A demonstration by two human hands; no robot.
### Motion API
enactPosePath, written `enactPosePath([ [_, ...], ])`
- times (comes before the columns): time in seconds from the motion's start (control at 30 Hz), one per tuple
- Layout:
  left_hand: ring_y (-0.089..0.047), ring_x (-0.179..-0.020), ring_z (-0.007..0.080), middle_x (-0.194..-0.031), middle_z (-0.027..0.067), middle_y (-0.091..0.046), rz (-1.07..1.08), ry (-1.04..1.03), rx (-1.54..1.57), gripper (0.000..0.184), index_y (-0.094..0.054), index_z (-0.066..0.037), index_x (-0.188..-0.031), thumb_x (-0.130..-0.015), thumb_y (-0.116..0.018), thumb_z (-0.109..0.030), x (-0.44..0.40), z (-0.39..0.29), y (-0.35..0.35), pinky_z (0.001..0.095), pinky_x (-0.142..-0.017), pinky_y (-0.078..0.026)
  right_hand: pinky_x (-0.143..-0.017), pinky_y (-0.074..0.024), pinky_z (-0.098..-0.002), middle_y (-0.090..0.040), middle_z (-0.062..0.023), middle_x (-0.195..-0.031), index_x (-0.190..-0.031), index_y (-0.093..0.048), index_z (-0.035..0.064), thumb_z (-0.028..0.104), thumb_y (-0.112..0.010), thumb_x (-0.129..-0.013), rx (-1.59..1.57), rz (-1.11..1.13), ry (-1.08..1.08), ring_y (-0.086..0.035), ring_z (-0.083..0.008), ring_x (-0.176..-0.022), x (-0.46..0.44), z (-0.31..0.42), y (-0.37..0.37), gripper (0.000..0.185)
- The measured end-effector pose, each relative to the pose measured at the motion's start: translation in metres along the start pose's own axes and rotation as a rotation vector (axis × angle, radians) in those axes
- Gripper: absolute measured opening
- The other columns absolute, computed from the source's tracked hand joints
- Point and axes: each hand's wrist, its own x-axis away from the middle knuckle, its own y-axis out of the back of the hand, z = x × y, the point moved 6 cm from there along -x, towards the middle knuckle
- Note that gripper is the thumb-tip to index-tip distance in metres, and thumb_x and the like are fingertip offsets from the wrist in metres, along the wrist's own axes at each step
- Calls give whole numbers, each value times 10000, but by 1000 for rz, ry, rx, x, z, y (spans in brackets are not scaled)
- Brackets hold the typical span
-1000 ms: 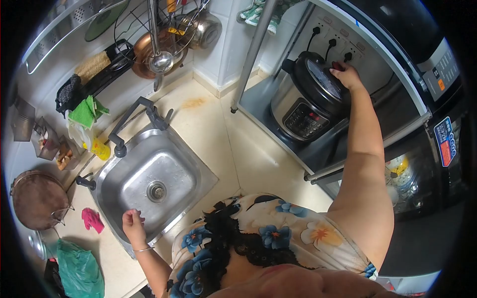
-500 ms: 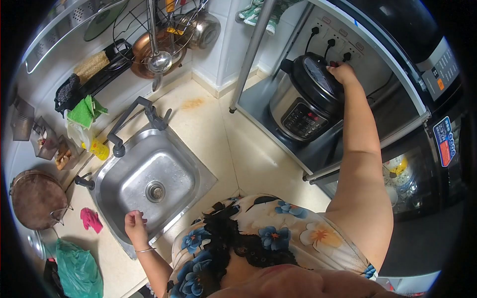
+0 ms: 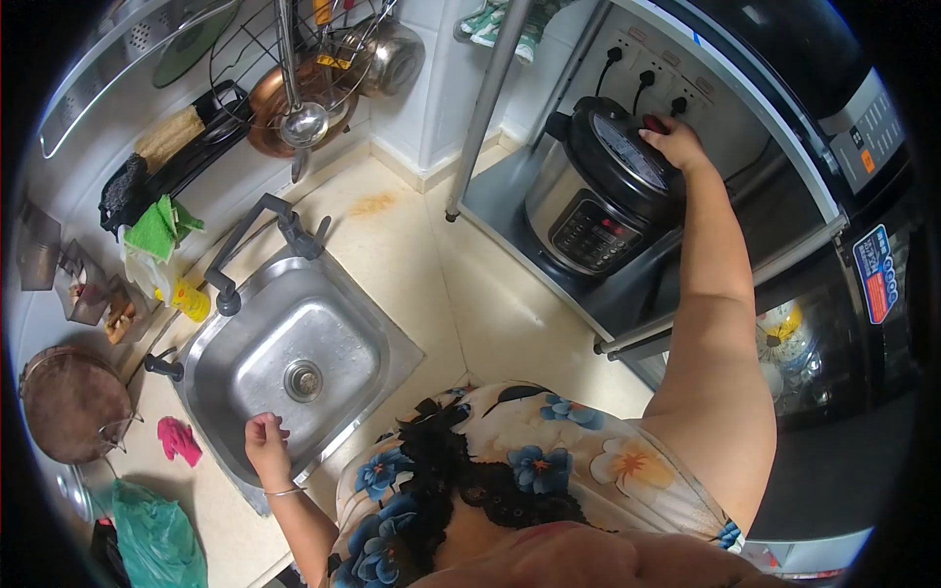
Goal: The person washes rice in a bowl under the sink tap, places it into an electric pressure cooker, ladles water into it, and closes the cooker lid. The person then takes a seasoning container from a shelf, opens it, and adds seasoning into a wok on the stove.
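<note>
An electric pressure cooker (image 3: 593, 230) with a steel body, black lid (image 3: 622, 142) and lit red display stands on the metal shelf at the upper right. My right hand (image 3: 676, 147) reaches to the back right of the lid. Its fingers are closed on a small dark red knob (image 3: 655, 123) there; the fingertips are partly hidden. Over the near edge of the steel sink (image 3: 328, 314) hovers my left hand (image 3: 267, 446), its fingers curled with nothing visible in them.
Three black plugs sit in the wall sockets (image 3: 647, 73) behind the cooker. A black tap (image 3: 260, 211) arches over the sink. Left of it lie a pink glove (image 3: 178, 441) and a green plastic bag (image 3: 157, 534). Pans and a ladle (image 3: 302, 122) hang above.
The view has shifted slightly. My right hand has turned a little at the lid, and more of the dark red knob shows. My left hand stays almost still.
</note>
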Motion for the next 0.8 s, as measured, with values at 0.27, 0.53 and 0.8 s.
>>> enactPosePath([
  [0.27, -518, -576, 68, -779, 17, -590, -3, 14, -5, 123, -538, -89, -860, -865, -561, -210, 0, 0, -2, 189, -501, -381, -867, -417, -316, -593, -178, -1072, -1174, -548, 125, 411, -659, -701, -8, -43, 53, -571, -282, -1001, -5, -14, -3, 564],
  [0.53, -521, -582, 69, -787, 23, -594, 1, -2, -15, 143, -537, -85, -871, -862, -567, -225, -1, 3, 1, 185, -498, -381, -862, -417, -313, -596, -182, -1062, -1165, -555, 124, 409, -658, -700, -12, -19, 58, -573, -282, -995, -11, -10, -6, 555],
  [0.8, -524, -581, 71, -788, 13, -590, 28, 1, -30, 149, -531, -92, -860, -879, -541, -239, -3, 2, -8, 186, -495, -379, -848, -427, -318, -608, -184, -1029, -1167, -554, 139, 429, -641, -705, 7, -61, 85, -584, -292, -970, -7, -13, -7, 552],
])
